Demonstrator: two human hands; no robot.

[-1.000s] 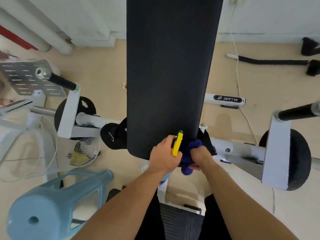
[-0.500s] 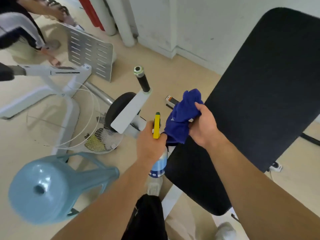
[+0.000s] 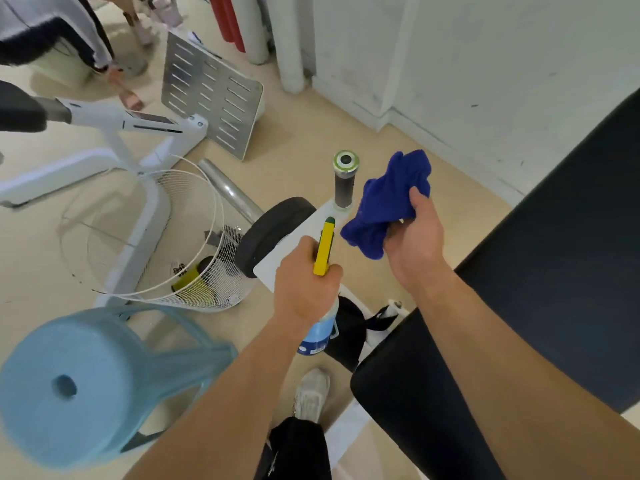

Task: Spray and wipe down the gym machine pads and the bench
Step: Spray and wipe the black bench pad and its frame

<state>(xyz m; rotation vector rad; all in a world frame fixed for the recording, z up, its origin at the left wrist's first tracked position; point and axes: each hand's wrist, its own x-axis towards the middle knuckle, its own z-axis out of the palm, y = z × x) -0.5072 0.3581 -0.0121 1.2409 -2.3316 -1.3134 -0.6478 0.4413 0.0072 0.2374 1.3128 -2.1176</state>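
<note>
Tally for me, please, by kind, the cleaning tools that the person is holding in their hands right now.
Spray bottle: 1, gripped in the left hand
Blue cloth: 1, bunched in the right hand
Total: 2
</note>
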